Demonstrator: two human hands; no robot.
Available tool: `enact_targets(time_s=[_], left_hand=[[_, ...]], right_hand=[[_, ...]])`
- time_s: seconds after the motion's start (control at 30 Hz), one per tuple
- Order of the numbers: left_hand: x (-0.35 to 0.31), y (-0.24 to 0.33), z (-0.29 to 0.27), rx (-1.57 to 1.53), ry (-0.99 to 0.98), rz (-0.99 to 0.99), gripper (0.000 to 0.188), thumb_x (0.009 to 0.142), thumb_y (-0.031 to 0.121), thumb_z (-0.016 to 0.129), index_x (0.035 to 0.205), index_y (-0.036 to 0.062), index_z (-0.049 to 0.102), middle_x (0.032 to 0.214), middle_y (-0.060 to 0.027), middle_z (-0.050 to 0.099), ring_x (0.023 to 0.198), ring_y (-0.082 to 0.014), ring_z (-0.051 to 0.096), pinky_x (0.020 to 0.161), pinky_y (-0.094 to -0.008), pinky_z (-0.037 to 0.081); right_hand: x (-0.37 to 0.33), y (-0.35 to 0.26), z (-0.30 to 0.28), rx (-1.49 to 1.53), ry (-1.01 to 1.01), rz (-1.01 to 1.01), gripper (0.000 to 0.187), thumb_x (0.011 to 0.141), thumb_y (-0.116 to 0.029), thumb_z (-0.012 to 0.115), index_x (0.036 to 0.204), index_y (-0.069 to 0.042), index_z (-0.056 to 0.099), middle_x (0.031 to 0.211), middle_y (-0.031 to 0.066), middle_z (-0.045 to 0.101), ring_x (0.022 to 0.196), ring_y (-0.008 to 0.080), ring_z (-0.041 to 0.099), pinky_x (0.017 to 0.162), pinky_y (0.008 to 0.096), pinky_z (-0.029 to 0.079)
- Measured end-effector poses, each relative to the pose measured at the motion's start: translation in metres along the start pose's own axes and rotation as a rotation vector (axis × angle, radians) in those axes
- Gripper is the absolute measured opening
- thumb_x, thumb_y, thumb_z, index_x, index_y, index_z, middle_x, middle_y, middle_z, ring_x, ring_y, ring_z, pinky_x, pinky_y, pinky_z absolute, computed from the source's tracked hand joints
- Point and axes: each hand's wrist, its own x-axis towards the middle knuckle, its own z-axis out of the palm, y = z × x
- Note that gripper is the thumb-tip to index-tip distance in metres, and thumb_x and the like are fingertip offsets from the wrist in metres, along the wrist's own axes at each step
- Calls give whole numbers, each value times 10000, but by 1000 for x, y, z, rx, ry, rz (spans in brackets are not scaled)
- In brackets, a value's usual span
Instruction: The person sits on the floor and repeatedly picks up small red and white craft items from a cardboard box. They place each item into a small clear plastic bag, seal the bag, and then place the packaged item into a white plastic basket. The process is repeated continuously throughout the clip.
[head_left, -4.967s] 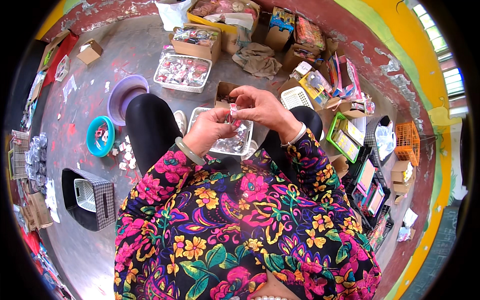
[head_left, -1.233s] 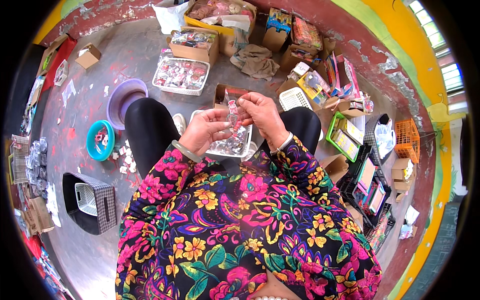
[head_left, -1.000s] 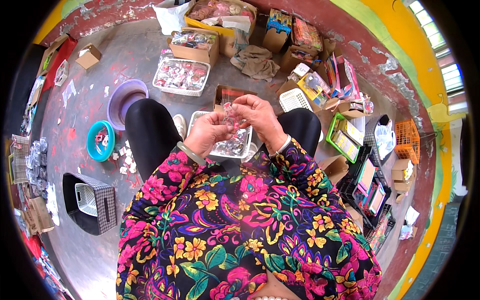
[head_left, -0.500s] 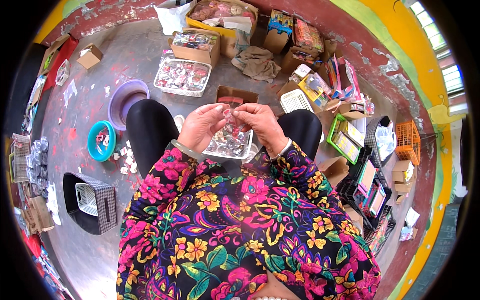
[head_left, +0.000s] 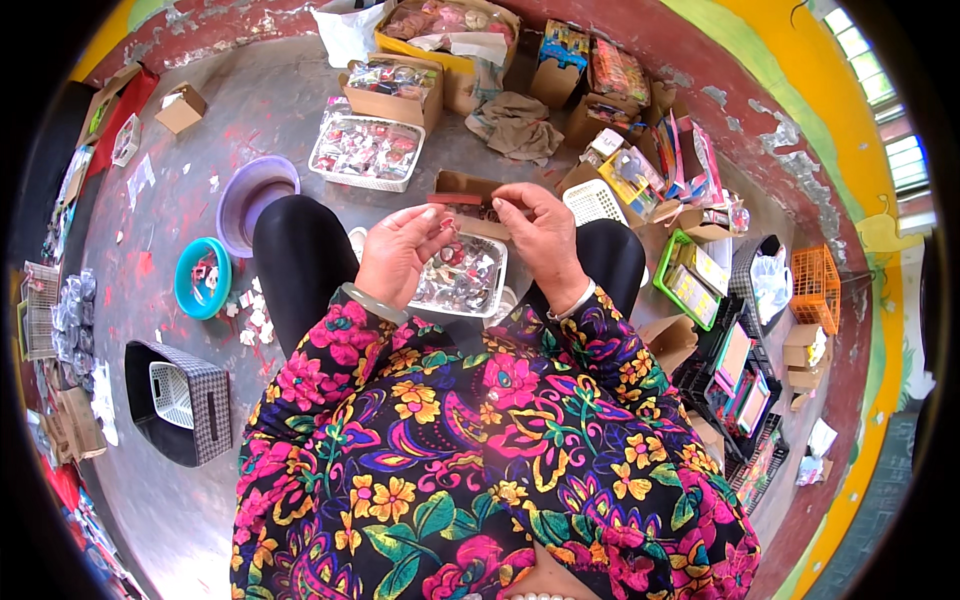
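My left hand (head_left: 398, 252) pinches a small clear packet (head_left: 450, 229) with something reddish inside, over a white plastic basket (head_left: 498, 290). Many small packaged items (head_left: 455, 275) in red, white and dark colours fill that basket between my knees. To the right, my right hand (head_left: 545, 243) is apart from the left, its thumb and forefinger brought together. Whatever it holds, if anything, is too small to make out. Just beyond the basket stands an open brown carton (head_left: 450, 184), partly behind the right fingers, with dark contents.
A second white basket (head_left: 362, 183) of packets sits ahead, beside cartons (head_left: 435, 105). Left are a purple tub (head_left: 232, 210), a teal basin (head_left: 182, 290) and a black bin (head_left: 215, 420). Right, a green basket (head_left: 690, 310) and black crates (head_left: 760, 345) stand near the wall.
My hands have drawn apart. The right hand has moved right and slightly up, away from the packet, which stays in my left fingers.
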Motion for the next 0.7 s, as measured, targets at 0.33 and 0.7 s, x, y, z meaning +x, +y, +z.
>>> enact_targets(time_s=[0.33, 0.7], left_hand=[[-10, -5, 21, 189, -63, 33, 257, 888, 73, 503, 1099, -68, 544, 1022, -125, 604, 919, -171, 601, 833, -276, 492], [-1, -22, 11, 1041, -48, 611, 184, 851, 69, 539, 1011, 11, 607, 751, -163, 617, 644, -180, 595, 609, -270, 456]], right_hand=[[-2, -24, 15, -463, -22, -488, 102, 764, -102, 567, 845, -64, 614, 774, 71, 587, 758, 253, 577, 640, 337, 470], [-8, -30, 15, -698, -23, -563, 45, 705, -107, 593, 729, -78, 566, 707, 49, 551, 680, 229, 562, 583, 327, 469]])
